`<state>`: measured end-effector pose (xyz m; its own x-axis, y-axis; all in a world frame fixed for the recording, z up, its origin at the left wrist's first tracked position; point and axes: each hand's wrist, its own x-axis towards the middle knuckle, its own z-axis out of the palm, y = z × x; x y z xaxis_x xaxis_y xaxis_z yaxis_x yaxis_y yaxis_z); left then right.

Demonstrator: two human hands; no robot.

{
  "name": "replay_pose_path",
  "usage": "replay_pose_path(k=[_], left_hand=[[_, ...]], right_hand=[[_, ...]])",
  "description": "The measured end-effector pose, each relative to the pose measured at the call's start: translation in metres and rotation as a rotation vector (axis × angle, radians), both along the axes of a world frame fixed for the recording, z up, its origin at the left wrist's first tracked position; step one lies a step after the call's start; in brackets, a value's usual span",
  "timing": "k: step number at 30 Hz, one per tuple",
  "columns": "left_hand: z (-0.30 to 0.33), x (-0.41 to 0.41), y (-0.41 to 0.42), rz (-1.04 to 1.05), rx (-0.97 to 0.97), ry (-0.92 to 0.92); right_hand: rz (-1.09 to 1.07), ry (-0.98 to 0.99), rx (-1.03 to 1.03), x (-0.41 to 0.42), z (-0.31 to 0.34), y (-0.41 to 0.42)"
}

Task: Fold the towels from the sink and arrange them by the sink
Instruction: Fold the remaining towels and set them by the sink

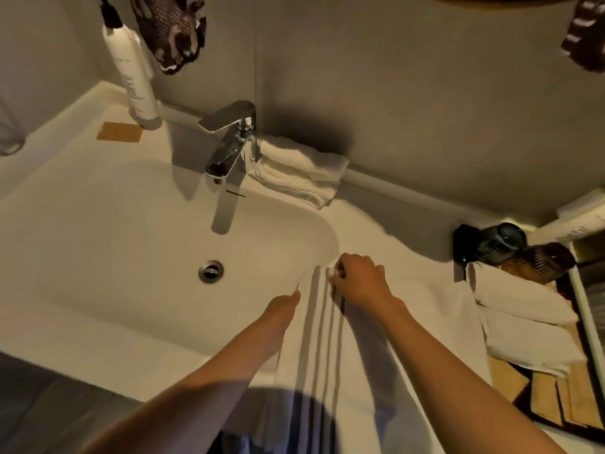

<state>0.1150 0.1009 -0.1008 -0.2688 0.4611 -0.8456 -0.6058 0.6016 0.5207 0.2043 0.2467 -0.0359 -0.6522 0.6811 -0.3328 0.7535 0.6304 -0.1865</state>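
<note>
White striped cloth towel (327, 339) mid-fold on the tabletop: right hand (360, 280) pinches its far corner, left hand (281, 306) flat-fingered against its edge; next, fold it over squarely

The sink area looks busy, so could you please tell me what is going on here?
A person is folding a white towel draped over the front right edge of the sink. The right hand pinches its top edge, and the left hand lies against its left side. One folded towel already sits beside the faucet, and more folded towels lie on a tray at right.
</note>
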Motion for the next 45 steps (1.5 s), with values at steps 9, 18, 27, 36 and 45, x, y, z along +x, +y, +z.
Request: replay_pose_path(k=[9, 18, 27, 36, 45], left_hand=[[0.001, -0.004, 0.011, -0.09, 0.179, -0.02], [0.012, -0.012, 0.033, -0.105, 0.139, 0.061], [0.014, -0.017, 0.035, -0.25, 0.154, 0.673], [0.032, 0.028, -0.003, -0.542, 0.135, 1.425], [0.003, 0.098, -0.085, -1.307, 0.344, 1.638]], right_hand=[[-0.227, 0.153, 0.058, -0.003, 0.004, 0.03], [-0.277, 0.385, 0.173, 0.004, -0.004, 0.035], [-0.215, 0.137, 0.196, 0.105, -0.043, -0.063], [-0.485, 0.2, 0.21, 0.182, -0.054, -0.088], [-0.269, 0.254, 0.24, 0.21, -0.066, -0.081]])
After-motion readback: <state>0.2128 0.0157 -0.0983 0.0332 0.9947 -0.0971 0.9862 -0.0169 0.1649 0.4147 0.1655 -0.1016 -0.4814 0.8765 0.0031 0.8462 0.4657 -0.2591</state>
